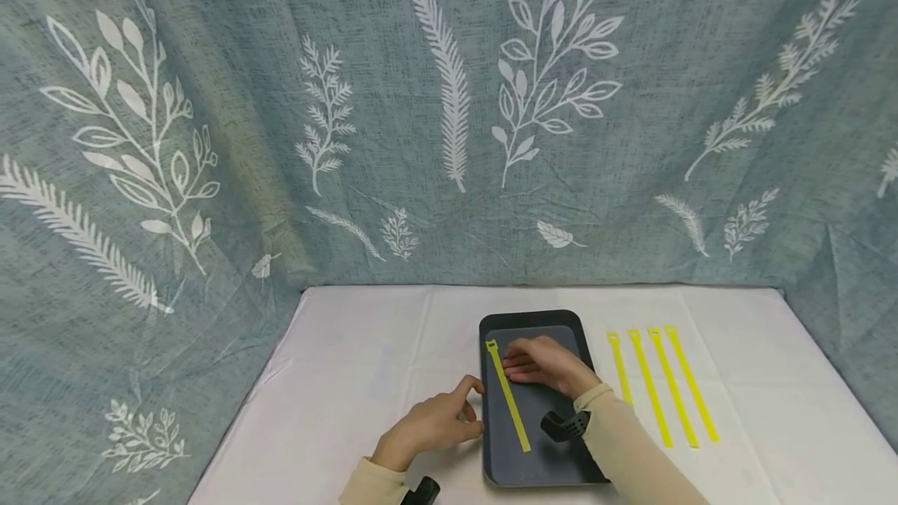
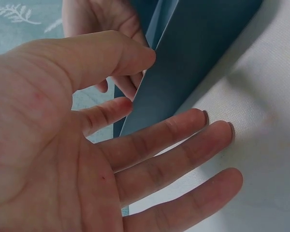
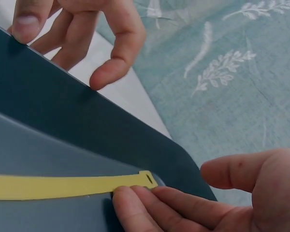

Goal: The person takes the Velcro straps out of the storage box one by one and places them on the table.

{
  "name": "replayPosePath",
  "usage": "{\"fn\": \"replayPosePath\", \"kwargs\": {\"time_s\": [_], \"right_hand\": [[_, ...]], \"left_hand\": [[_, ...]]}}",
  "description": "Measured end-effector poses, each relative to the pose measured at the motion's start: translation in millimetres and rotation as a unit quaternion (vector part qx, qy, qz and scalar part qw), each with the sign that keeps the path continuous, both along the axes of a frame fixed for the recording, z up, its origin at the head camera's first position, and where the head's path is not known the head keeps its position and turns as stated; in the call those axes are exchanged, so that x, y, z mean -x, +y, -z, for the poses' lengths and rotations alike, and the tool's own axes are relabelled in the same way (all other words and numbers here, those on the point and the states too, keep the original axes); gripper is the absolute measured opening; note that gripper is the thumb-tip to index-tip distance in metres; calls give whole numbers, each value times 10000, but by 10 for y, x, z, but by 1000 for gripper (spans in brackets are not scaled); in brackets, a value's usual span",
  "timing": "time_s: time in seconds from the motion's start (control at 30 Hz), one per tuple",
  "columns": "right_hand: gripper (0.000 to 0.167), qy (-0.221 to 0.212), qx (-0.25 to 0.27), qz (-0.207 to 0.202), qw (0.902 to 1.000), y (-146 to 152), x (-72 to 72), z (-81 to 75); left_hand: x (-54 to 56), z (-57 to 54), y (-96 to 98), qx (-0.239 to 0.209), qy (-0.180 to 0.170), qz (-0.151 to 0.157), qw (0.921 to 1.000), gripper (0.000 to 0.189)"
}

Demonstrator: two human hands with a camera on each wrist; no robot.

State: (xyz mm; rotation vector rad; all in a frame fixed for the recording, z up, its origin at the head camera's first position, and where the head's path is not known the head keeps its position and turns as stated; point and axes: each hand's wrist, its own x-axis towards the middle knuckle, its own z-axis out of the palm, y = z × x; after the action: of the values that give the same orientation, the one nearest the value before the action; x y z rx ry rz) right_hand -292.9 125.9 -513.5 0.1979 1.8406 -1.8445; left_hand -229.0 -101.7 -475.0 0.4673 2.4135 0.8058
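In the head view a dark grey tray lies on the white cloth. Inside it, near the left wall, a yellow cable tie lies lengthwise, its slotted head at the far end. My right hand is over the tray, and in the right wrist view its fingertips touch the tie's edge beside the slot, thumb held apart. At the tray's left side, my left hand touches the rim with thumb and index finger; the left wrist view shows its other fingers extended outside the wall.
To the right of the tray, several more yellow cable ties lie side by side on the white cloth. A blue-green curtain with white leaf prints hangs behind the table and along its sides.
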Motion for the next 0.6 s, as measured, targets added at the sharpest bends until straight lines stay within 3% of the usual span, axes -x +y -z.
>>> {"fn": "replayPosePath", "kwargs": {"time_s": [0.6], "right_hand": [[45,-165,985,-300,9945,-45,-4,151]], "left_hand": [[-5,19,-31,-123,57,77,9999,42]]}}
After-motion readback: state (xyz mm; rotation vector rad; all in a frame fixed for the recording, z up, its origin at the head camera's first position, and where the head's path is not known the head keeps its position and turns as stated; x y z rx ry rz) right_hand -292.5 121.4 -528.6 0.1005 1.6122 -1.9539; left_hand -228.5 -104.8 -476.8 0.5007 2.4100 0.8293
